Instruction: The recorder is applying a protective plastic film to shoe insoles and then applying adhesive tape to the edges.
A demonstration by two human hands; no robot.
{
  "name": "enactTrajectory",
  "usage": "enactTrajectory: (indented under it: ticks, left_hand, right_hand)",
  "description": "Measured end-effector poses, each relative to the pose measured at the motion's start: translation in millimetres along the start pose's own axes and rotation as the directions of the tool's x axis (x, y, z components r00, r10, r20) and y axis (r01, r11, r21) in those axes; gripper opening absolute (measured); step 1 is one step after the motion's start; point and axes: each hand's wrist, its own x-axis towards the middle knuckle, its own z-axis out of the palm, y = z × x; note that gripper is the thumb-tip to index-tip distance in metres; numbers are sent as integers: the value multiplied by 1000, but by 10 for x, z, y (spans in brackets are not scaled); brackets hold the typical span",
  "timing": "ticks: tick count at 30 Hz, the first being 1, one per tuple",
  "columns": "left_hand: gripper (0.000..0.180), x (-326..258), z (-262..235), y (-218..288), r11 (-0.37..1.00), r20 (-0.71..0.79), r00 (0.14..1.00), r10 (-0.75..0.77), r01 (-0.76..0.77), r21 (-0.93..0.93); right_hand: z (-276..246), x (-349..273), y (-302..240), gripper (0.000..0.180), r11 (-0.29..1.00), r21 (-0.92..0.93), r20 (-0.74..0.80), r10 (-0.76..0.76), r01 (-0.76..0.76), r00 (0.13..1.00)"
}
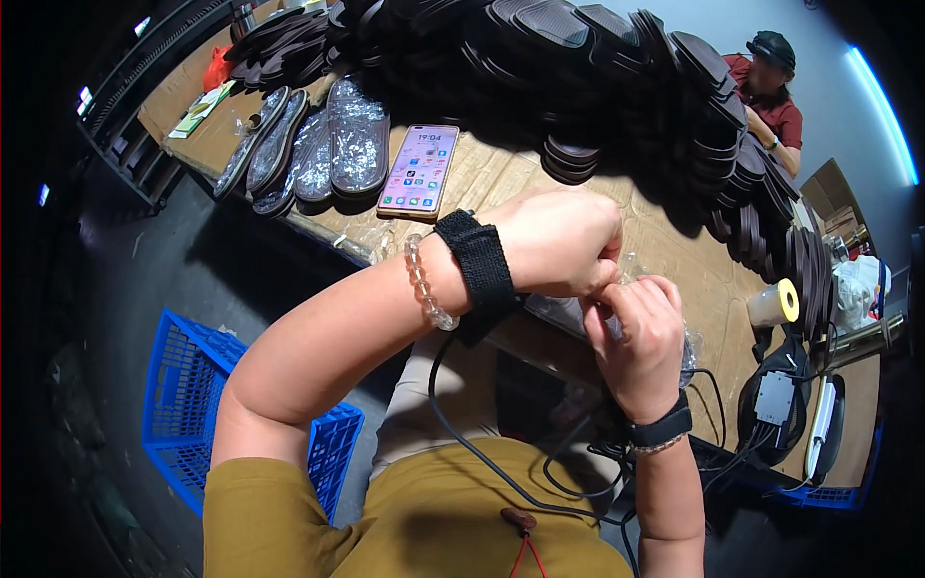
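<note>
My left hand (568, 241) is curled closed above the table's near edge, its fingertips mostly hidden. Beside it my right hand (639, 342) is pinched shut, and the fingers of both meet. Clear plastic wrap (691, 354) shows around and under the hands, and they grip it. A greyish shape under the plastic is largely covered by my hands. To the left lie several dark shoe soles (358, 135) in shiny clear plastic. Next to them a phone (420, 171) lies with its screen lit.
Long stacks of dark brown soles (597, 77) line the far side of the cardboard-covered table (501, 173). A tape roll (774, 303), a black pouch with a grey box (774, 397) and cables are at the right. Blue crates (188, 405) stand at lower left. A person (771, 96) sits beyond.
</note>
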Motion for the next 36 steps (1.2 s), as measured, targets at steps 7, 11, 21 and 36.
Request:
enactTrajectory:
  ticks: [7,11,21,36]
  left_hand:
    - [28,-39,-79,24,999,28,1000,-9,10,-32]
    - [31,-74,-37,-12,998,3,999,44,-44,-46]
    - [28,-148,68,-75,938,1,998,67,-63,341]
    - [19,-126,44,-166,975,-26,1000,0,5,221]
  right_hand:
    - [-20,58,-31,17,983,116,-61,147,-140,987]
    - [21,17,30,13,951,238,22,199,-199,980]
    - [0,78,59,11,924,316,57,210,-217,976]
    - [-567,-418,557,55,848,222,477,336,-482,812]
